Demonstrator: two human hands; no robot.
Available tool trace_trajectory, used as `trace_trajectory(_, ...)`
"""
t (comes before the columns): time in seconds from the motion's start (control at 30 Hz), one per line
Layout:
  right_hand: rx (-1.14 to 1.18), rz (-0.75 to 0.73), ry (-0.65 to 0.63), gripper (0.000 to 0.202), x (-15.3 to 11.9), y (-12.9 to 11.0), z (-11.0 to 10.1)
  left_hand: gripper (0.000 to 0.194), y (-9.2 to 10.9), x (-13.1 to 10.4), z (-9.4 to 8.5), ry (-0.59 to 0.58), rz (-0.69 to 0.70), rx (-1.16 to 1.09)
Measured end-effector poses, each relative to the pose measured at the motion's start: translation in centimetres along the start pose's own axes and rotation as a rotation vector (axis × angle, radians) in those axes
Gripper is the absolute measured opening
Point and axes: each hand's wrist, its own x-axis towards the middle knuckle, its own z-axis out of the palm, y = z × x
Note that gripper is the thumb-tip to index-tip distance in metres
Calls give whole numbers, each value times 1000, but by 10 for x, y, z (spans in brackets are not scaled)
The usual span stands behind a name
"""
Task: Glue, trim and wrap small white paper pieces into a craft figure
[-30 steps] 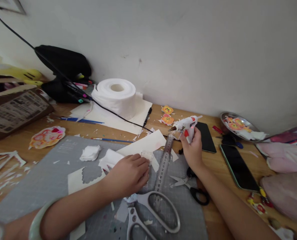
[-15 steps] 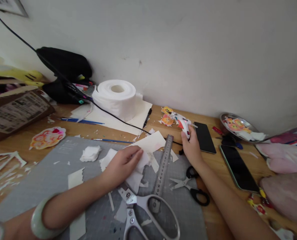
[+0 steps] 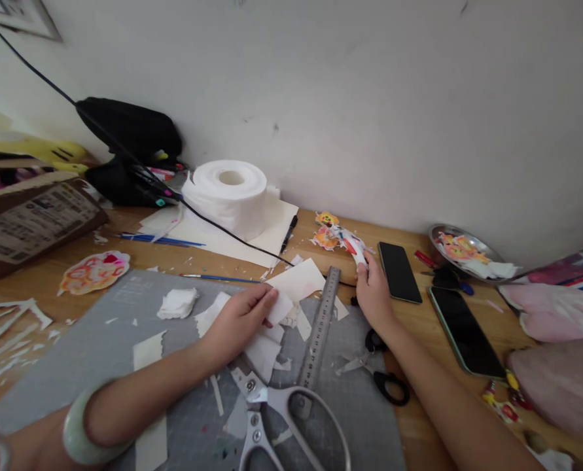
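My left hand (image 3: 242, 319) pinches a small piece of white paper (image 3: 281, 306) above the grey cutting mat (image 3: 95, 340). In my right hand (image 3: 373, 291) is the handle of a white and orange hot glue gun (image 3: 354, 248), its nozzle end near painted paper cutouts (image 3: 326, 237). A steel ruler (image 3: 319, 327) lies between my hands on the mat. Large metal scissors (image 3: 264, 396) rest below my left hand, and small black-handled scissors (image 3: 389, 386) sit beside my right forearm. Cut paper pieces (image 3: 298, 280) are spread around my left fingers.
A white tissue roll (image 3: 229, 203) stands on paper sheets near the wall. Two phones (image 3: 400, 271) and a metal bowl (image 3: 460, 252) of cutouts are at the right. A cardboard box (image 3: 36, 222) is at the left. A black cable (image 3: 222, 227) crosses the table.
The glue gun has tipped and shifted slightly left, with my right hand now lower on its handle. My left hand has turned slightly, so more of its paper piece shows.
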Motion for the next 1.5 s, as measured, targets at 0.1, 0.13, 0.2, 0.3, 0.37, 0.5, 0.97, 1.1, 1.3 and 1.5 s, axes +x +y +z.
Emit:
trace_trajectory(0.1, 11, 35, -25, 39, 1, -2, -2, 31, -1, -1, 1, -26, 29, 23)
trace_trajectory(0.13, 10, 30, -40, 39, 1, -3, -2, 30, -2, 0, 1, -36, 39, 35)
trace_trajectory(0.2, -4, -16, -76, 38, 0, -4, -3, 28, -3, 0, 1, -51, 55, 65)
trace_trajectory(0.3, -32, -102, -119, 36, -1, -5, -2, 26, -4, 1, 1, -69, 71, 116)
trace_trajectory(0.37, -42, -126, -130, 34, -1, -4, -1, 27, -4, 2, 1, -87, 70, 133)
trace_trajectory(0.5, -67, -148, -106, 31, 1, -6, -5, 28, -4, 1, 1, -118, 58, 111)
trace_trajectory(0.97, 322, -229, -416, 9, -55, -88, -19, 24, -3, -4, -1, -181, 259, 90)
trace_trajectory(1.1, 418, -67, -417, 9, -53, -81, -13, 26, -2, -5, 1, -136, 227, 173)
trace_trajectory(1.3, 545, 225, -422, 15, -48, -74, -10, 29, -5, -4, 8, 28, 119, 478)
trace_trajectory(1.5, 615, 281, -463, 13, -46, -72, -9, 46, -9, -2, 13, 98, 103, 689)
